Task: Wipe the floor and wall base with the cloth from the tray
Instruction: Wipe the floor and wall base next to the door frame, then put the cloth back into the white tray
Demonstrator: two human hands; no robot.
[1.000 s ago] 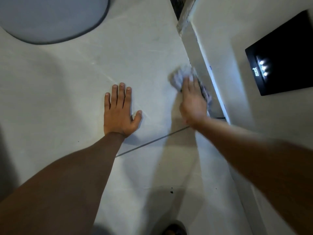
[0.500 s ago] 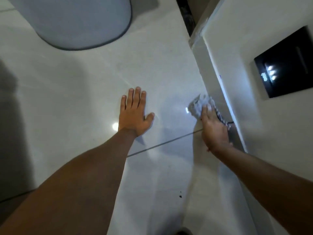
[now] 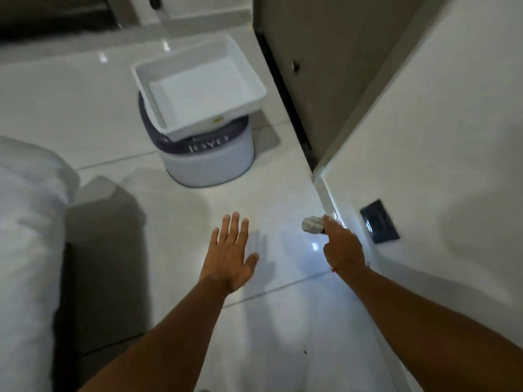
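On the far left lies a puffy white bedding pile (image 3: 25, 236), soft and lumpy. Next to it the floor (image 3: 175, 222) is made of big, shiny white tiles with thin dark lines between them. Farther back a round tub (image 3: 215, 162) sits on the floor; it is smooth, pale grey, with a dark purple band on top. A white tray (image 3: 158, 80) rests on the tub, tilted a bit. It is square, hard and smooth, with low walls.

Near the middle, the left hand (image 3: 229, 257) is spread flat, palm down, fingers apart, and holds nothing. To its right, the right hand (image 3: 341, 244) pinches the cloth (image 3: 312, 225). The cloth is grey, small and crumpled, and it pokes out past the fingertips, right at the wall base (image 3: 329, 199). That base is a smooth white strip. Beyond it, a flat black square plate (image 3: 380, 222) sits on the plain white wall (image 3: 438, 137).
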